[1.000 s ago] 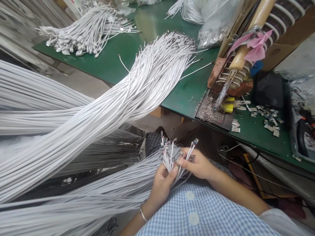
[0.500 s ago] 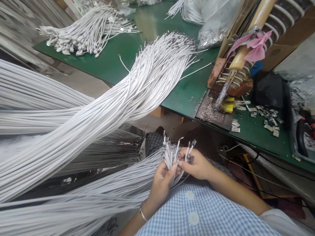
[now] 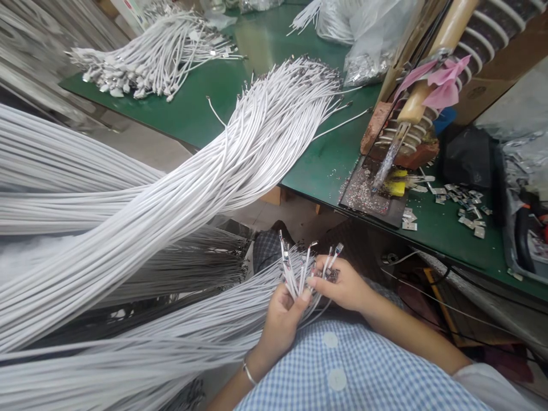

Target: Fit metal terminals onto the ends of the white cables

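Note:
My left hand is closed around a fan of thin white cables with small metal connector ends pointing up. My right hand pinches a few of those cable ends just to the right of the left thumb, over my lap. The cables trail down and left into a thick white bundle across my knees. A blue checked shirt fills the lower edge of the view.
A large sheaf of white cables drapes off the green bench. A soldering iron in a coil stand rests over a dark tray. Small metal shells lie scattered at right. Another cable pile sits at the far left.
My right hand's fingers shifted slightly among the connector ends, and the fanned tips rearranged a little. Both hands stay in the same place.

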Available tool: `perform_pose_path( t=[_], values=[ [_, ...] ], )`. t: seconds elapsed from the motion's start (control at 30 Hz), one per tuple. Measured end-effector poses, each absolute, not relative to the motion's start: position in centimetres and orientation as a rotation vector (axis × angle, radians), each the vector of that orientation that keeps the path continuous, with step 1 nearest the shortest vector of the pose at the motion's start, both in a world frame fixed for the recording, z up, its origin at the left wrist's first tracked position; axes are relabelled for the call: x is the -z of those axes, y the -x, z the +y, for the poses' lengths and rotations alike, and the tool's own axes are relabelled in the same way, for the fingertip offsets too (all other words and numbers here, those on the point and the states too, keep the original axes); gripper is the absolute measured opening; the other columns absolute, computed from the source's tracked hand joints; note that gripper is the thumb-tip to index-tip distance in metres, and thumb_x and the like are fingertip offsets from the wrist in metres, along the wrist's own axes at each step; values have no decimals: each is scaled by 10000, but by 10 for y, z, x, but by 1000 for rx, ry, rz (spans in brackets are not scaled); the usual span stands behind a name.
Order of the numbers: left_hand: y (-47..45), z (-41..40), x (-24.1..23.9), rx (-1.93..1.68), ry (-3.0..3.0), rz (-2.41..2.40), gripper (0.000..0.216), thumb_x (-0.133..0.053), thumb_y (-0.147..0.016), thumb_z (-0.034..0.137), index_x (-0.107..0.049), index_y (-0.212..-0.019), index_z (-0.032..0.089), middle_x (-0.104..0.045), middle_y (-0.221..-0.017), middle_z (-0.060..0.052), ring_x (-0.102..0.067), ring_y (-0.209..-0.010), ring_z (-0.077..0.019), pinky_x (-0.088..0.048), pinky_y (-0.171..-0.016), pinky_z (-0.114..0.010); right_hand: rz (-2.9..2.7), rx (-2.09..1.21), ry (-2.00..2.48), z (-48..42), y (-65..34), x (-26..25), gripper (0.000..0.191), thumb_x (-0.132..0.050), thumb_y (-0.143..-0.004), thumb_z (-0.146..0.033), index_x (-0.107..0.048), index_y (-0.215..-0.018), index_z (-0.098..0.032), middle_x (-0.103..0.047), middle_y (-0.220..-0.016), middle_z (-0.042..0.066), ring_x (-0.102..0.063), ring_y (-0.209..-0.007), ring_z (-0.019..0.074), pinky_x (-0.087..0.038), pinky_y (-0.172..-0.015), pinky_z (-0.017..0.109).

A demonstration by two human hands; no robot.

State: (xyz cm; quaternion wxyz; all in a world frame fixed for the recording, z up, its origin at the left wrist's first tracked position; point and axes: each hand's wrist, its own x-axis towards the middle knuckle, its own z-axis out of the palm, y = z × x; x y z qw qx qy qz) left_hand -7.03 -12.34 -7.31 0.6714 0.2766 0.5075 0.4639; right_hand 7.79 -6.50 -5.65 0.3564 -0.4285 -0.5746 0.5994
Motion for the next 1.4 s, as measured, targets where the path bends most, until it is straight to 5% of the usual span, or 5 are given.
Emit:
perform_pose_path(
  t=[0.23,0.47,0.73,1.0,1.4],
  values=[
    [66,-121,71,-1118,-604,1146,267,-637,-765,237,-617,-1023,170,-669,-1050,-76,-572,-1018,-225,-389,-938,-363,-1519,-1558,1061,-63,-80,53,183,-534,-788,-310,-513,-680,-164,-503,-640,1,-460,-593,124,-406,-589,255],
    [69,-122,71,-1048,-610,1209,180,-660,-743,301,-637,-854,161,-663,-766,-23,-576,-733,-161,-434,-730,-279,-1437,-1526,1072,-61,-81,58,251,-594,-752,-357,-479,-621,-176,-491,-603,-16,-461,-581,122,-405,-584,255],
    [71,-124,76,-1018,-657,1159,138,-657,-749,287,-638,-829,176,-606,-667,6,-565,-770,-172,-420,-767,-284,-1316,-1436,1143,-60,-82,63,245,-552,-813,-386,-555,-695,-171,-491,-651,-6,-476,-616,134,-399,-611,265],
    [70,-125,78,-1057,-581,1190,156,-669,-738,269,-634,-858,174,-649,-831,-23,-563,-804,-167,-420,-792,-294,-1367,-1457,1050,-62,-84,60,252,-536,-820,-373,-498,-666,-178,-452,-656,-14,-436,-596,124,-370,-588,260],
    [71,-116,67,-1041,-619,1297,317,-679,-688,430,-570,-818,162,-450,-528,59,-393,-476,-85,-342,-504,-226,-1511,-1542,993,-61,-83,58,244,-526,-794,-298,-431,-603,-181,-413,-612,-31,-400,-559,106,-341,-558,243]
  ],
)
